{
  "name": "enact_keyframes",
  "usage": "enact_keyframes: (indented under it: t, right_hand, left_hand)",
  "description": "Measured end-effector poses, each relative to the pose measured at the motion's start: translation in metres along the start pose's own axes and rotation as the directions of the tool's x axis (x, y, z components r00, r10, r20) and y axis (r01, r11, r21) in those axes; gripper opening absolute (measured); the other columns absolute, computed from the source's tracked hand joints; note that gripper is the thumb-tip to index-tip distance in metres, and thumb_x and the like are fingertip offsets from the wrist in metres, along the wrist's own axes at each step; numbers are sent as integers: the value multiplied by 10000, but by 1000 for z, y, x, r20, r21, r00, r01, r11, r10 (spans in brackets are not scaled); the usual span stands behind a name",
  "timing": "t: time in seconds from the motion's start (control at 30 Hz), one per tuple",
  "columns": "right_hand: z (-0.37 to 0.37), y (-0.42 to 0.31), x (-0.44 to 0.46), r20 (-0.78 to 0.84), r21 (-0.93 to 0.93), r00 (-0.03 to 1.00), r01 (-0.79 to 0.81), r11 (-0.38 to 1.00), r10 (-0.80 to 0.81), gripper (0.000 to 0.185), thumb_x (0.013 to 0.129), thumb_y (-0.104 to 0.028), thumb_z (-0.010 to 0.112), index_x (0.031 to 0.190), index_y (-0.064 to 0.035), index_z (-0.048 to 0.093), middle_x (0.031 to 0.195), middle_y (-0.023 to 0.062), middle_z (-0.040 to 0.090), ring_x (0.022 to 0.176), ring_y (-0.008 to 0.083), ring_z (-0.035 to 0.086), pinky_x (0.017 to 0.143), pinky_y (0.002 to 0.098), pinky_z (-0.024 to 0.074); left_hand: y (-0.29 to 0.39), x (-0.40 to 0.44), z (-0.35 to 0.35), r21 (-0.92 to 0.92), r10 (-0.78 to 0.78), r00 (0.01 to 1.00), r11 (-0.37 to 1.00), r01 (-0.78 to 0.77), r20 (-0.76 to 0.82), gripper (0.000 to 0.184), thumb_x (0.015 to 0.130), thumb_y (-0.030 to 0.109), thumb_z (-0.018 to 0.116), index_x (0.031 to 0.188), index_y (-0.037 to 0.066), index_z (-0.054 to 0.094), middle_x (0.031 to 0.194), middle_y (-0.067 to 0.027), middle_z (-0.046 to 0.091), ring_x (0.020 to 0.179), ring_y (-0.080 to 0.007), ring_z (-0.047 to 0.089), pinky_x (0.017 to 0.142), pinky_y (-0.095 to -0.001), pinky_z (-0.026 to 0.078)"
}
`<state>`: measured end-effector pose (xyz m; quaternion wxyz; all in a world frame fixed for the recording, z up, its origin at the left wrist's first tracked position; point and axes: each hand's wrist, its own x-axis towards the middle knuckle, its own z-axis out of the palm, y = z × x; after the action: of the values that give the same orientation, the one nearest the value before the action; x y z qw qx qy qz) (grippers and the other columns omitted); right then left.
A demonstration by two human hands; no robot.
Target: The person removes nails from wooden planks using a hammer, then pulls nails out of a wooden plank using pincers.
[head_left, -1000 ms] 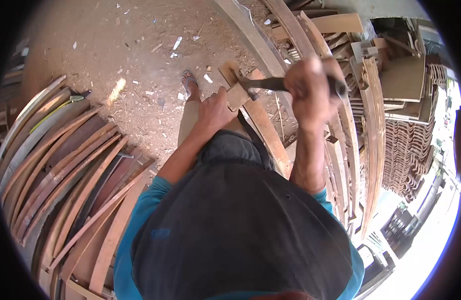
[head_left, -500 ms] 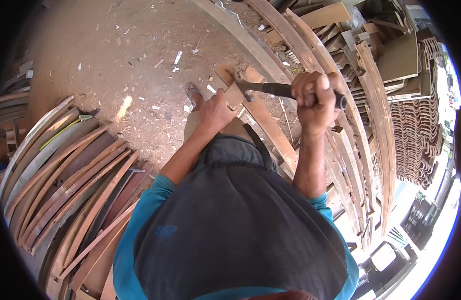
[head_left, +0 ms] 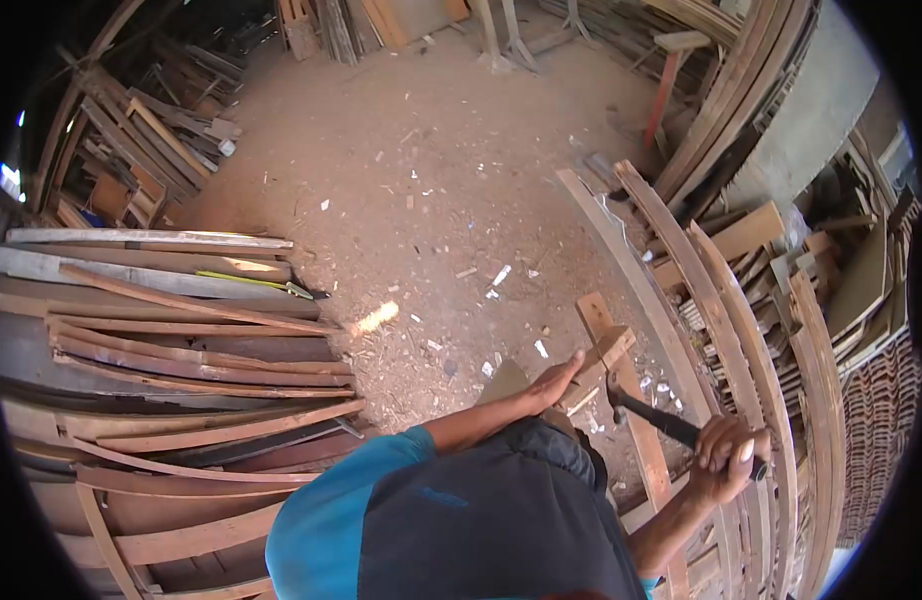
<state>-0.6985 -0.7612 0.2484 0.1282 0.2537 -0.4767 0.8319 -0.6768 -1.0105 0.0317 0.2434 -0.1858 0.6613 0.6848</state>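
My right hand is wrapped round the dark handle of a hammer. The metal hammer head is low, beside a short wooden block, and I cannot tell whether they touch. My left hand lies along the block's near left side with its fingers stretched out. The block meets a long wooden plank that runs from the sawdust-strewn floor toward my right side. Part of that joint is hidden by the block and the hammer.
Curved boards are stacked at my left, with a yellow-green strip on them. Long curved beams stand at my right, with stacked roof tiles beyond. Wood scraps litter the dirt floor. More timber leans far left.
The view has swung up and left, showing more floor. My left hand's fingers have straightened from their grip on the block. The hammer stays in my right hand, its head near the block.
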Motion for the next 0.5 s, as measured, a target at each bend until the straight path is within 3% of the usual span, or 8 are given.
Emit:
enact_keyframes:
  t: [0.07, 0.13, 0.2, 0.23, 0.3, 0.37, 0.43, 0.5]
  right_hand:
    - [16, -7, -15, -25, -41, 1000, 11, 999, -12, 340, 1013, -221, 618, 744, -105, 444, 504, -21, 415, 372, 112, 392, 390, 282, 354]
    - [29, -19, -48, -43, -81, 999, -7, 997, 3, 341, 1006, -218, 631, 746, -102, 443, 497, -12, 433, 368, 111, 406, 377, 276, 358]
    - [53, -24, -71, -163, -45, 987, -16, 999, 9, 352, 987, -196, 643, 725, -92, 433, 490, 3, 414, 374, 115, 383, 379, 289, 348]
    - [63, -31, -83, -200, -54, 978, -63, 997, 51, 342, 968, -164, 640, 705, -73, 441, 510, 17, 434, 414, 135, 414, 407, 314, 363]
    - [81, -43, -105, -253, -180, 958, -183, 967, 134, 302, 923, -152, 670, 698, -6, 531, 613, 84, 566, 520, 177, 515, 476, 352, 400]
    - [90, -48, -123, -208, -297, 966, -212, 931, 154, 313, 937, -105, 642, 685, 11, 496, 556, 86, 506, 470, 194, 448, 462, 373, 350]
    - [100, -57, -139, -277, -253, 920, -349, 903, 278, 291, 909, -125, 704, 686, -9, 559, 634, 66, 595, 561, 146, 543, 518, 330, 402]
    - [106, -65, -159, -322, -247, 920, -308, 919, 222, 278, 906, -115, 700, 690, -10, 559, 625, 62, 591, 540, 139, 536, 510, 330, 400]
  left_hand:
    - [-4, 0, -4, -63, 14, 998, 998, -11, 60, 962, 1005, 742, 306, 1559, -44, 334, 1626, -239, 326, 1531, -310, 278, 1242, -372, 208]
    - [-23, 1, -1, -263, 35, 993, 965, -3, 116, 863, 1001, 685, 460, 1562, 32, 393, 1538, -170, 469, 1413, -246, 428, 1165, -381, 351]
    - [-47, -3, -12, -468, -92, 942, 849, 244, 324, 657, 975, 639, 566, 1336, 91, 593, 1124, -59, 661, 999, -172, 648, 882, -338, 551]
    - [-53, -15, -16, -472, -78, 953, 855, 215, 292, 560, 967, 648, 571, 1174, 131, 625, 943, -4, 637, 813, -140, 632, 709, -320, 544]
    - [-64, -33, -21, -470, -69, 960, 861, 195, 272, 555, 973, 679, 520, 1080, 146, 629, 868, -1, 638, 712, -125, 611, 585, -287, 474]
    - [-70, -48, -22, -427, -72, 943, 879, 214, 326, 572, 968, 686, 509, 1060, 135, 633, 824, 2, 628, 689, -128, 611, 594, -288, 475]
    - [-85, -61, -13, -385, -87, 914, 888, 252, 397, 571, 960, 681, 530, 1059, 128, 636, 814, 5, 618, 691, -128, 612, 603, -286, 479]
    - [-95, -61, -9, -341, -121, 914, 903, 263, 386, 612, 993, 700, 418, 1081, 137, 638, 791, 12, 636, 712, -122, 623, 587, -300, 463]
